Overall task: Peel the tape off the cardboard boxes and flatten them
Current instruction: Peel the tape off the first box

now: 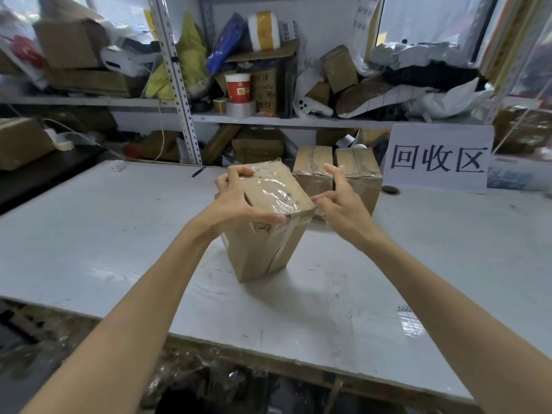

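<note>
A brown cardboard box stands on end at the middle of the white table. Clear tape wraps its top face and runs down its front. My left hand grips the box's top from the left, fingers over the far edge and thumb on the near edge. My right hand hovers just off the box's right corner with fingers loosely curled; whether its fingertips pinch a tape end I cannot tell. Two more taped boxes stand side by side right behind it.
A white sign with large black characters leans at the back right, next to a round hole in the tabletop. Cluttered metal shelves fill the wall behind. Crumpled tape scraps lie on the floor below the near table edge.
</note>
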{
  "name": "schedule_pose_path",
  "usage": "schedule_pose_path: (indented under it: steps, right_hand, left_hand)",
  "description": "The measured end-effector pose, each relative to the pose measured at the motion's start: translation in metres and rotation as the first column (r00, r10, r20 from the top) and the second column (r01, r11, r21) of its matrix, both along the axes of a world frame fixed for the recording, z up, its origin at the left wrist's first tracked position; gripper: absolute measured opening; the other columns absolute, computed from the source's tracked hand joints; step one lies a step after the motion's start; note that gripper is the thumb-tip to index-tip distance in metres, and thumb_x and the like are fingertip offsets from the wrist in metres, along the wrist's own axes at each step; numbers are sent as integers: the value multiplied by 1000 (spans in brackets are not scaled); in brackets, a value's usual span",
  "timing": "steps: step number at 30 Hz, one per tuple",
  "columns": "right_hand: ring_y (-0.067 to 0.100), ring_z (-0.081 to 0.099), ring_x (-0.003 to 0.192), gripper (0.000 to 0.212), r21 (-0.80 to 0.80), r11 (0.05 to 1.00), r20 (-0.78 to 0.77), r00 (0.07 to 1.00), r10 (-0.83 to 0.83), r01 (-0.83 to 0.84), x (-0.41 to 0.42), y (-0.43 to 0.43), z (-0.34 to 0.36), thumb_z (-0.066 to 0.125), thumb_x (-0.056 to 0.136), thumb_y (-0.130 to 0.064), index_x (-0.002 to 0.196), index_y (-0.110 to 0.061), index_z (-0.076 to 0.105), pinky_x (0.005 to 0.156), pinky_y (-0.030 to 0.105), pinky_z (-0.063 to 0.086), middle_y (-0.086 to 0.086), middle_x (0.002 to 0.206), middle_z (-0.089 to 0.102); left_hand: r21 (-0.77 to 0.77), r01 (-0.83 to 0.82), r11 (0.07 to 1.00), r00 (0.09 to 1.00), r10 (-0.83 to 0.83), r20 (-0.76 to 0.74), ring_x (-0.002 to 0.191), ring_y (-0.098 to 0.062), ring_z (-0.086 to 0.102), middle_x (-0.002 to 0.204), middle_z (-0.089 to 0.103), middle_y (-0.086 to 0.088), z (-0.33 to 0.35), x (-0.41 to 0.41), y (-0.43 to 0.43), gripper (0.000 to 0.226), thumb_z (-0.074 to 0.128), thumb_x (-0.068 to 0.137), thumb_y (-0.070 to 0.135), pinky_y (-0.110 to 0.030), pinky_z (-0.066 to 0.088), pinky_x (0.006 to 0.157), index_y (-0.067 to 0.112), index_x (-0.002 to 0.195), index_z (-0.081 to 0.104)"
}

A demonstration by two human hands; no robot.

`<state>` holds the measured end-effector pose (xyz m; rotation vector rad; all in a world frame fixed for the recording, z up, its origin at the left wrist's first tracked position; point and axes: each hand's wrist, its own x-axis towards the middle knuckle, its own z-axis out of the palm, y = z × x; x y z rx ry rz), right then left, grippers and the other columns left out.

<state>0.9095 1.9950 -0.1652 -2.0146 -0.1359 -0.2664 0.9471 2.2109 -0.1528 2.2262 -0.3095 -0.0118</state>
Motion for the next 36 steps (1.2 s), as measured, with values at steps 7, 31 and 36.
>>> schedule_pose_path:
  steps: [7,31,36]
  right_hand:
    - [6,63,61,14,319,947,-4,999,-51,49,0,5,-9,58,93,-5,85,0,69,51,18,51,7,72,65]
    - [13,65,74,46,-221,972,173,984,-47,85,-14,20,1,78,74,-44,110,-17,69,72,33,56,3,83,71]
    - [7,58,69,40,-311,950,23,1000,-19,25,-12,17,19,83,67,-44,94,-15,75,52,19,43,-4,78,65]
  left_hand:
    - [-15,-43,999,999,43,23,123,-23,34,124,20,5,-6,-2,8,100,84,42,51,-39,40,110,40,122,25]
    - [115,-24,993,999,30,-45,114,-21,27,116,20,5,12,-2,-5,94,78,47,47,-35,38,102,41,122,22]
    - [152,-16,988,999,23,-43,114,-22,25,118,20,2,16,-4,-13,87,87,64,34,-35,35,103,37,124,23]
